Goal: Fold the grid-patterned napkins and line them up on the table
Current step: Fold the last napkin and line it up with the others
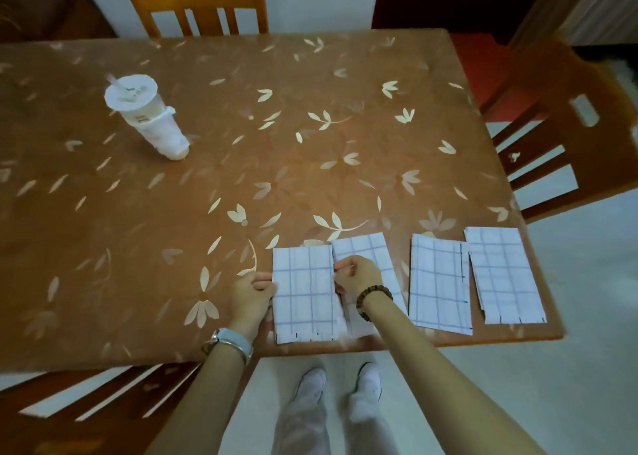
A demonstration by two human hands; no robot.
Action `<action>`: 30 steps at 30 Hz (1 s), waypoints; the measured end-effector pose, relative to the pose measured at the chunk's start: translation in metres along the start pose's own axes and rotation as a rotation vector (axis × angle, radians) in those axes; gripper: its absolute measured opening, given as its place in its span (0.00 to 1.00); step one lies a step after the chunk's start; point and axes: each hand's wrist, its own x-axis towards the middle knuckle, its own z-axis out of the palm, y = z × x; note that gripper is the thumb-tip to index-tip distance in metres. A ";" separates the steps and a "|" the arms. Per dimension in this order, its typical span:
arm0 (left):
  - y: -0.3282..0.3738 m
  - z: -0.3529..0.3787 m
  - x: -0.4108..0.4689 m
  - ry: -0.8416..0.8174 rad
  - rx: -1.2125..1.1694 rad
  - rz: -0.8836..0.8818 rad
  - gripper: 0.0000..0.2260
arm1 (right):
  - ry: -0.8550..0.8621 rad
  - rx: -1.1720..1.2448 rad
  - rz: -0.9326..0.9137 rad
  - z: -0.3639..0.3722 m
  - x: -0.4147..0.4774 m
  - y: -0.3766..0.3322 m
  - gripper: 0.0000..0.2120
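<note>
Wooden surface (310, 126) under a glossy brown cover with a pale leaf-and-flower print. Three slatted wooden chairs sit round it; all places below are relative to the leftmost napkin (303, 296).

Four folded napkins, white paper-like rectangles with a thin dark grid, lie flat in a row along the surface's near edge. The leftmost napkin is at the row's left end. The second napkin (373, 251) is touching on its right, set slightly farther back and partly under the right hand. The third napkin (438, 282) is farther right, after a gap. The fourth napkin (504, 275) is farthest right, at the surface's corner.

A white plastic cup (145, 116) with a flat lid and a straw, its lower half wrapped in crumpled white tissue, stands well apart to the far left.

Left hand (252, 296) is at the leftmost napkin's left edge, fingers curled and pinching it. Right hand (357, 277) is at its right edge, fingers bent and pinching that edge.

A wooden bead bracelet (374, 297) is on the right wrist. A pale-strap watch (231, 342) and a metal bangle are on the left.
</note>
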 end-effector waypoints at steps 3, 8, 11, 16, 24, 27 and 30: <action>0.003 0.000 -0.005 0.032 0.018 0.017 0.07 | -0.057 0.043 -0.001 -0.005 -0.001 0.001 0.10; 0.016 0.004 -0.024 0.098 0.002 0.145 0.08 | -0.082 0.177 -0.027 -0.036 -0.010 0.014 0.06; 0.030 0.023 -0.039 0.051 -0.003 0.218 0.07 | -0.036 0.253 -0.086 -0.068 -0.018 0.023 0.04; 0.050 0.078 -0.058 -0.118 -0.077 0.271 0.07 | 0.110 0.239 -0.154 -0.131 -0.019 0.042 0.04; 0.060 0.183 -0.094 -0.365 -0.121 0.250 0.05 | 0.359 0.250 -0.143 -0.225 -0.010 0.091 0.06; 0.062 0.216 -0.112 -0.449 -0.188 0.206 0.05 | 0.402 0.263 -0.140 -0.246 -0.008 0.107 0.07; 0.065 0.239 -0.127 -0.522 -0.195 0.174 0.08 | 0.426 0.232 -0.128 -0.261 -0.007 0.117 0.08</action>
